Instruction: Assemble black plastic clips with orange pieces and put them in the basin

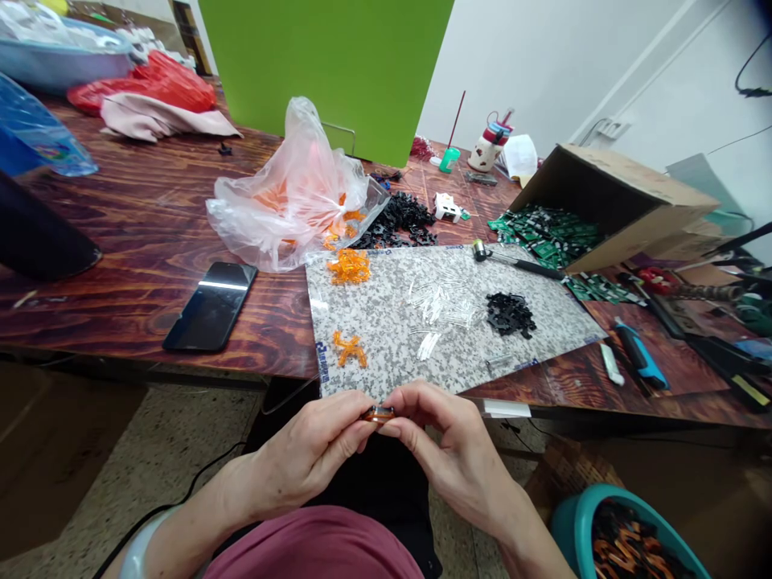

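Observation:
My left hand (314, 450) and my right hand (449, 450) meet in front of the table edge, both pinching a small orange and black part (378, 414) between their fingertips. Just beyond them lies a speckled grey board (392, 322). On it sit an orange piece (351, 350), a heap of orange pieces (348, 266), clear plastic tubes (437, 305) and a pile of small black parts (510, 314).
A black phone (211, 305) lies on the wooden table (133, 233) at left. A plastic bag (289, 193) with orange parts, more black parts (398, 221), a tipped cardboard box (609, 201) of green pieces, a small hammer (512, 259) and a blue tool (639, 354) surround the board. A teal tub (572, 523) stands at the lower right.

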The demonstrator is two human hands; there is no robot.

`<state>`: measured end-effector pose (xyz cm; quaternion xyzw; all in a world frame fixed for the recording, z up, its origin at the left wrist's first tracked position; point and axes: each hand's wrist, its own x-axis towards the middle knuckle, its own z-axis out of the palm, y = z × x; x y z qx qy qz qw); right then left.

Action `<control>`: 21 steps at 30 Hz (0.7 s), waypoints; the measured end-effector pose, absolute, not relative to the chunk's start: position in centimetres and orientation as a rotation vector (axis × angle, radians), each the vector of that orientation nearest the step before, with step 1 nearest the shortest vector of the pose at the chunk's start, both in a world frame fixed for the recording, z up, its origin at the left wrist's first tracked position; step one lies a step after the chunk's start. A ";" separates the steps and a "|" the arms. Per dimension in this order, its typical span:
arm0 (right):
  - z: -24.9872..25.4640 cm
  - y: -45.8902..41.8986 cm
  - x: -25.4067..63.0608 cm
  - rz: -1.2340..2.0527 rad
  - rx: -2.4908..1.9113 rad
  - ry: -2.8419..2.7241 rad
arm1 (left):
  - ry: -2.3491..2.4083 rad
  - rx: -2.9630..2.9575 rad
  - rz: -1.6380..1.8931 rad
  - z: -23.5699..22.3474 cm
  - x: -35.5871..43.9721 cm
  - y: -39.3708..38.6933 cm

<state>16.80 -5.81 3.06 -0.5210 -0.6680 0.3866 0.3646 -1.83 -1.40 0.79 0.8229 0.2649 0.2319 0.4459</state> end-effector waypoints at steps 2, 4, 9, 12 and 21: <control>3.0 -5.9 16.7 0.932 -1.329 -1.760 | 0.641 2.037 0.568 0.7 -1.8 -1.4; 2.9 -6.1 16.6 0.912 -1.334 -1.765 | 0.642 2.024 0.549 0.6 -1.6 -1.4; 0.5 -7.8 19.8 0.910 -1.499 -1.535 | 0.707 1.954 0.622 0.0 -0.5 -1.3; -2.6 -11.0 25.9 0.727 -1.826 -1.215 | 0.720 1.929 0.761 -0.8 0.0 -1.1; -8.5 -29.0 44.6 -0.104 -2.612 -0.483 | 0.563 1.917 0.996 -2.7 1.0 -0.9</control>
